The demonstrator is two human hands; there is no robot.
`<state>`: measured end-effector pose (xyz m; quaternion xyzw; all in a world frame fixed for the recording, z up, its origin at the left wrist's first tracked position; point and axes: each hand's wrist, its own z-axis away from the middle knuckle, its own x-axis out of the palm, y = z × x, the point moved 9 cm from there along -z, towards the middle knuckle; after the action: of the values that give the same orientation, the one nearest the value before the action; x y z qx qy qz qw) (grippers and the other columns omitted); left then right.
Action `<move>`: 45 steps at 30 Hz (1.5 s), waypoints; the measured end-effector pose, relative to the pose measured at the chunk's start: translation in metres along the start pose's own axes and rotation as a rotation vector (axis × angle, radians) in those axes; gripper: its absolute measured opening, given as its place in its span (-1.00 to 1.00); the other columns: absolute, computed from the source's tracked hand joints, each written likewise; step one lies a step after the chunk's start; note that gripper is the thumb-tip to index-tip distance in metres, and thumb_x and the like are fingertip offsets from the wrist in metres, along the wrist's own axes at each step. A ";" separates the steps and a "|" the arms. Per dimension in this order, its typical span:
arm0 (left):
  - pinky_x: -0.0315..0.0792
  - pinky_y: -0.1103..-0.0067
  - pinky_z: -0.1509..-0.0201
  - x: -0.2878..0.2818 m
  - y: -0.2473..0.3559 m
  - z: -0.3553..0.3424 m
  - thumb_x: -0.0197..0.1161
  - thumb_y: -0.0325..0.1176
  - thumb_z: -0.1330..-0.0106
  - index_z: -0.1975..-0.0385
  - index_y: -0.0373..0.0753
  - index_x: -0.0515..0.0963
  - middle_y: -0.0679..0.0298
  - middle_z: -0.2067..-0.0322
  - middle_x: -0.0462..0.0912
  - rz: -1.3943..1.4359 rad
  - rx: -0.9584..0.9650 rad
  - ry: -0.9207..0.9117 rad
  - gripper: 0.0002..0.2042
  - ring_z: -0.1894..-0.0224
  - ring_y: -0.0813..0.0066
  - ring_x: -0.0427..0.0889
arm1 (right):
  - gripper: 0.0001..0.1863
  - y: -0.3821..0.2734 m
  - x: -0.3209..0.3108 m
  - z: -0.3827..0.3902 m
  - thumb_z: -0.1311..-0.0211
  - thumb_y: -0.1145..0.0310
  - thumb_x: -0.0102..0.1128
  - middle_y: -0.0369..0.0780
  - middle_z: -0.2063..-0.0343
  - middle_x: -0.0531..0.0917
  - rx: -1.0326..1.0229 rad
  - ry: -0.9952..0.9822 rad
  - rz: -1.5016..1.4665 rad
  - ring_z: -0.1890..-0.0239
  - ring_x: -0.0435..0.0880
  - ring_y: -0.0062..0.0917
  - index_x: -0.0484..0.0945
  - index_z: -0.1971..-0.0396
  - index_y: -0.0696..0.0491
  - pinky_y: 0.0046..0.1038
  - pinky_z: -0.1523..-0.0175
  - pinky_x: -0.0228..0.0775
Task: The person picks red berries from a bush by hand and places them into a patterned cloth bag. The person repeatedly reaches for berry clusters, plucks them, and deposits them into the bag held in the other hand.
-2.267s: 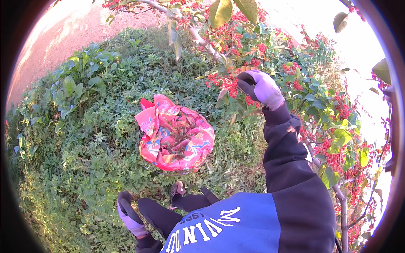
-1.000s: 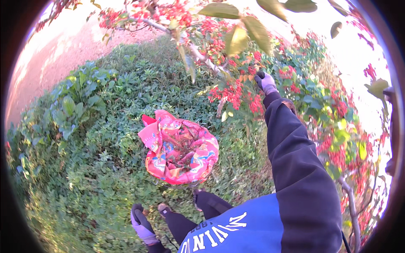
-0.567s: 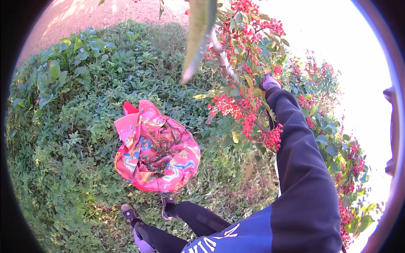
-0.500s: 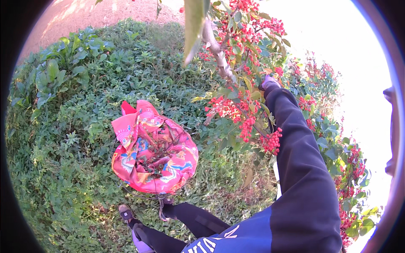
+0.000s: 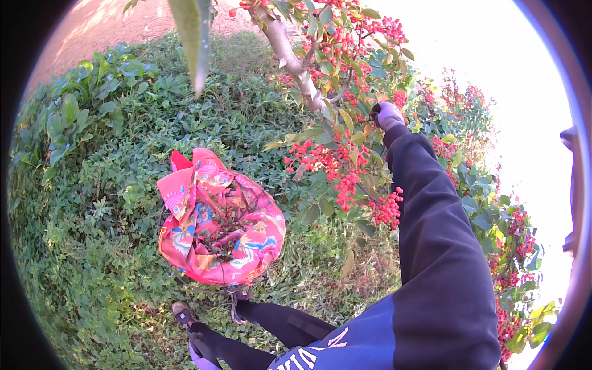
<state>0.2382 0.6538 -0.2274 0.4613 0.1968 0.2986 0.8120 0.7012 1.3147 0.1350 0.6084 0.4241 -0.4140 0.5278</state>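
My right hand (image 5: 388, 115), in a purple-and-black glove, reaches into the leafy branch (image 5: 290, 58) at upper middle right, fingers closed beside red berry clusters (image 5: 399, 98); what they grip is hidden. More berry clusters (image 5: 385, 209) hang beside my dark sleeve. My left hand (image 5: 202, 355), also gloved, hangs low by my leg at the bottom edge, partly cut off, its fingers unclear. Left of centre, a round basket lined with pink patterned cloth (image 5: 259, 246) sits on the weeds, with dark twigs and small dark red bits inside.
Low weeds (image 5: 111, 203) cover the ground around my feet (image 5: 184, 314). Broad-leaved plants (image 5: 71, 108) grow at the left, with bare reddish soil (image 5: 92, 37) behind. Berry-laden foliage (image 5: 512, 265) runs down the right side; a long leaf (image 5: 191, 43) hangs close at the top.
My right arm has stretched farther into the branch, and its hand looks smaller and more distant. My left hand has dropped toward the bottom edge. The view has shifted, bringing the branch lower past it.
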 end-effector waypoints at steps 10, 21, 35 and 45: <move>0.35 0.52 -0.05 0.005 0.003 0.003 0.03 -0.22 -0.36 -0.02 -0.32 0.41 0.16 0.07 0.52 0.032 -0.139 -0.025 -0.65 0.07 0.43 0.45 | -0.73 0.031 -0.015 -0.005 -0.20 0.44 0.01 -0.17 0.41 0.66 0.192 -0.105 -0.962 0.53 0.68 -0.48 0.52 0.11 0.08 -0.50 0.54 0.51; 0.38 0.59 0.06 -0.005 -0.040 -0.019 -0.08 -0.22 -0.42 0.06 -0.40 0.42 0.25 0.24 0.52 0.047 -0.050 0.050 -0.66 0.19 0.51 0.49 | -0.51 0.025 0.039 -0.032 -0.01 0.07 0.20 -0.06 0.07 0.57 0.224 -0.132 0.108 -0.01 0.55 -0.20 0.55 0.08 0.02 -0.24 -0.04 0.40; 0.37 0.59 0.08 -0.011 -0.044 -0.022 -0.07 -0.22 -0.40 0.06 -0.40 0.42 0.23 0.25 0.54 -0.009 -0.018 0.076 -0.65 0.20 0.51 0.49 | -0.77 0.005 0.002 -0.012 -0.07 0.33 0.21 -0.17 0.40 0.67 0.020 0.112 -0.245 0.40 0.69 -0.43 0.61 0.26 0.06 -0.37 0.32 0.53; 0.38 0.59 0.13 -0.018 -0.075 -0.030 -0.09 -0.23 -0.38 0.12 -0.39 0.44 0.30 0.35 0.48 0.077 -0.087 0.034 -0.68 0.25 0.53 0.47 | -0.69 0.026 -0.019 -0.007 -0.25 0.23 0.06 -0.25 0.33 0.66 0.148 -0.276 -0.731 0.60 0.65 -0.50 0.50 0.06 0.03 -0.52 0.61 0.42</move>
<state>0.2296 0.6315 -0.3062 0.4279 0.1794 0.3458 0.8156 0.7206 1.3177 0.1608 0.3924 0.5068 -0.6819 0.3525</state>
